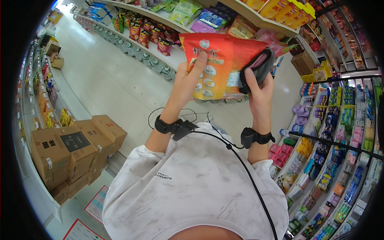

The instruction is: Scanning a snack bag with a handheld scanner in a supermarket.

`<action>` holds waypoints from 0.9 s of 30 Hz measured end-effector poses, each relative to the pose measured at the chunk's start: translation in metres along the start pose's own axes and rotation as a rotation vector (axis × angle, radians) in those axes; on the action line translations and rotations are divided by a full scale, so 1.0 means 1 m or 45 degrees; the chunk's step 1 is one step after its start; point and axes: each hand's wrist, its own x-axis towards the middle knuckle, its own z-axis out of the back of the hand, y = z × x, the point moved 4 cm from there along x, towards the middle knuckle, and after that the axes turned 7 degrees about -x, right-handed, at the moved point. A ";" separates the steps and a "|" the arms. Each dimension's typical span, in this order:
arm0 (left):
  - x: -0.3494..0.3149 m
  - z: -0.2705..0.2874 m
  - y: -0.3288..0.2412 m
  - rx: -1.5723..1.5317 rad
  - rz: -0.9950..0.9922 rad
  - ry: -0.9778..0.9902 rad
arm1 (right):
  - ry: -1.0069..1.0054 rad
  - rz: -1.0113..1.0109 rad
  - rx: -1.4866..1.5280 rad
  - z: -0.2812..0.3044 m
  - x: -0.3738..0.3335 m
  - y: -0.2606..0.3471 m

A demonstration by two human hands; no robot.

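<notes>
- Left hand [189,77] clamped on the left side of an orange-red and yellow bag [218,66]; thumb flat on the front face, other fingers hidden behind.
- Right hand [261,87] closed around a dark, rounded object [265,71] with a pinkish inner area; thumb on its near edge. Kind of object: cannot tell.
- Dark object overlaps the bag's right edge; whether the right fingers also grip the bag is hidden.
- Bag is held up in front of the person, above the floor [90,60], printed front toward the head camera, top edge pointing away from the body.
- Both forearms reach forward, hands apart with the bag between them.
- Black wristband with a small unit on each wrist: left wristband [165,125], right wristband [256,137].
- Black cable [249,171] runs across the white shirt [192,192].
- Beyond the bag: white shelf [170,60] with red snack bags [140,34] on it, clear bottles [138,53] lined up below.
- Upper right: yellow packs [286,15] in a row.
- Right side: racks of small colourful packs, black rail [336,145] crossing them.
- Lower left: stacked cardboard boxes [60,154], red-bordered sheets [96,205] near them.
</notes>
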 end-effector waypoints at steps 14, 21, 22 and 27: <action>0.011 0.014 0.009 -0.247 0.182 -0.116 | -0.035 -0.236 -0.010 0.003 0.003 -0.019; 0.020 0.033 0.011 -0.483 0.208 -0.126 | 0.117 -0.306 -0.141 -0.007 -0.003 -0.028; 0.017 0.033 0.010 -0.542 0.212 -0.127 | 0.109 -0.330 -0.128 -0.007 -0.006 -0.028; 0.010 0.040 0.017 -0.629 0.240 -0.129 | 0.130 -0.411 -0.167 -0.002 -0.019 -0.035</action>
